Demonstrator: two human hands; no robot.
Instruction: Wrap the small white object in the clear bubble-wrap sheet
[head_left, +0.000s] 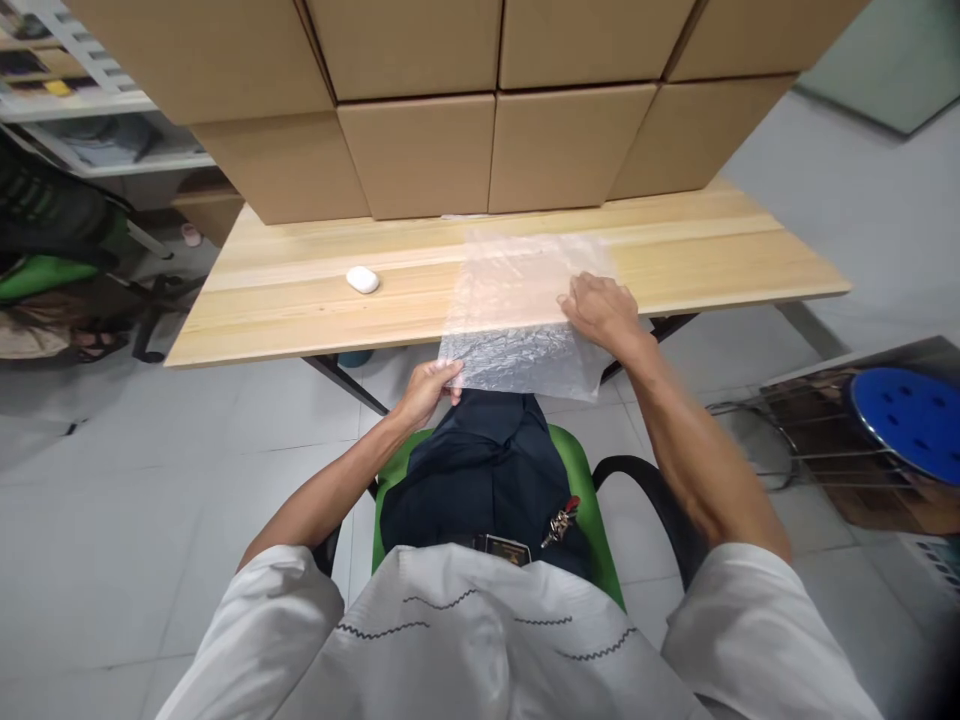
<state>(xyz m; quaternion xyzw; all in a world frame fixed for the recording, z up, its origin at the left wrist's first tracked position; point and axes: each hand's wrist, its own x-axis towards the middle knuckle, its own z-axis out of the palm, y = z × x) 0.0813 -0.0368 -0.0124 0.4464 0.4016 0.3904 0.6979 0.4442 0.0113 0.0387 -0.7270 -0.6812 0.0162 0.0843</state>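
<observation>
Film (pixel 517 360), clear, seemingly light, limp and slippery, best taken by its edges, overhung the front of the table (pixel 300 312), left hand (pixel 429 388) pinching its near corner beyond the table, right hand (pixel 602 308) touching it above the table, grip unclear.

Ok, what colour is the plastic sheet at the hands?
The plastic sheet is translucent and whitish, seen in the head view.

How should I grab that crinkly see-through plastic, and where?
Probably pinch the plastic by its near edge, top and bottom, from the seat side. It looks thin, and that edge hangs past the table, leaving room underneath; the left hand pinches its near-left corner.
</observation>
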